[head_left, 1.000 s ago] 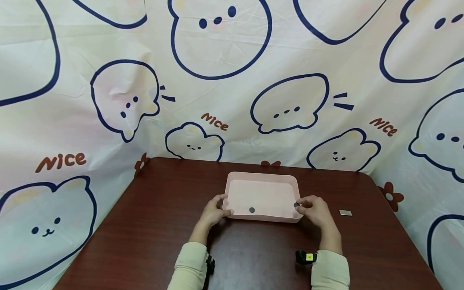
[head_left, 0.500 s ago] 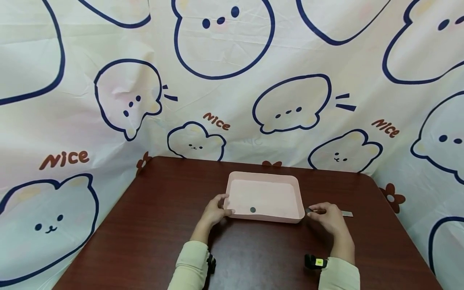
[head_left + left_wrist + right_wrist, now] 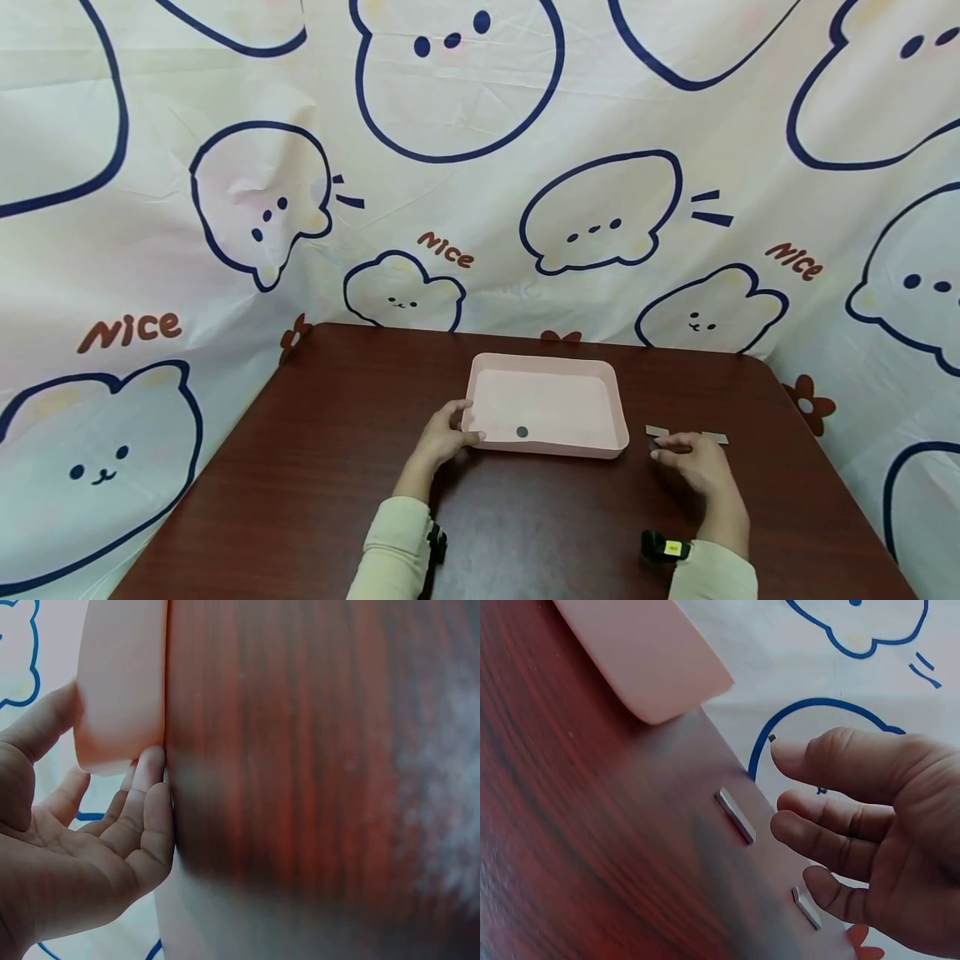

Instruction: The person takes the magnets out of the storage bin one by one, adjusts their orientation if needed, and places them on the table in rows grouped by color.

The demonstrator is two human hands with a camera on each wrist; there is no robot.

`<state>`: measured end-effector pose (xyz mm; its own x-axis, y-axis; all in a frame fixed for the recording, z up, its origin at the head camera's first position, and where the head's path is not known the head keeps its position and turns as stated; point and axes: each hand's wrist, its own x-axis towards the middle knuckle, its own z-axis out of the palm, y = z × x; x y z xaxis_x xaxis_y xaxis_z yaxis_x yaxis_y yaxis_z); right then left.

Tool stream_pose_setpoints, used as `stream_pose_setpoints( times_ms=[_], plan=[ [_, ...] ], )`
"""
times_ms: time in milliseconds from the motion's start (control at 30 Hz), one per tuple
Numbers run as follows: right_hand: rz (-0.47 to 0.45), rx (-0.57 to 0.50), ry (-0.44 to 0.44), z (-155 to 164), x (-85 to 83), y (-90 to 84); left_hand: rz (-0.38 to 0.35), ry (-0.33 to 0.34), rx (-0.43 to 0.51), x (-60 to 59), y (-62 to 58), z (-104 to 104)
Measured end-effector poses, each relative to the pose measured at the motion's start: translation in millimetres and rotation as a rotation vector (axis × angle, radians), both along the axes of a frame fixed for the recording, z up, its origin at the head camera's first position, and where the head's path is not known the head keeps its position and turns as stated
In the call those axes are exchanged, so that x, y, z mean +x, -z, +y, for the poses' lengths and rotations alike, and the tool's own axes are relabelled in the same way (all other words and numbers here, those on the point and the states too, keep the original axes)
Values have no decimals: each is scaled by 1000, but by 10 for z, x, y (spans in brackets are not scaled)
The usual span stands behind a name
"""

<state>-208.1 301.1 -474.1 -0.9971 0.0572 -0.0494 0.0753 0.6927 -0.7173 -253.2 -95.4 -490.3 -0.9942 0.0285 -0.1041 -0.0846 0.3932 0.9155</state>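
A shallow pink tray [image 3: 547,400] lies on the brown table with a small dark grey disc [image 3: 522,432] inside near its front wall. At the tray's front left corner, my left hand [image 3: 441,437] grips the wall between thumb and fingers; the left wrist view shows this hand [image 3: 97,832] against the tray [image 3: 124,682]. Right of the tray, my right hand [image 3: 699,462] pinches a small dark disc [image 3: 654,445], of which only a dark bit [image 3: 772,738] shows past the thumb in the right wrist view. Just beyond the fingertips lies a small flat rectangular piece [image 3: 657,431].
A second small rectangular piece [image 3: 716,437] lies further right, partly behind the right hand. The brown table [image 3: 360,400] reaches back to a patterned cloth backdrop [image 3: 495,208] that also hangs at both sides.
My right hand has moved from the tray's right edge further right over the table, carrying the small disc. The nearer rectangular piece now shows. My left hand stays on the tray.
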Motion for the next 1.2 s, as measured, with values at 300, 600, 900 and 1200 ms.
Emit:
stream_pose_setpoints(
  times_ms=[300, 600, 900, 1200],
  plan=[
    [-31, 12, 14, 122, 73, 80, -5, -7, 16, 15, -6, -16],
    [-56, 16, 21, 187, 81, 134, -5, 1, 8, -2, -19, 1],
    [-46, 20, 25, 159, 61, 206, -6, 8, 19, -3, -19, -15],
    [-55, 54, 32, 153, 44, 239, -5, 25, 20, -1, -19, -25]
  ],
)
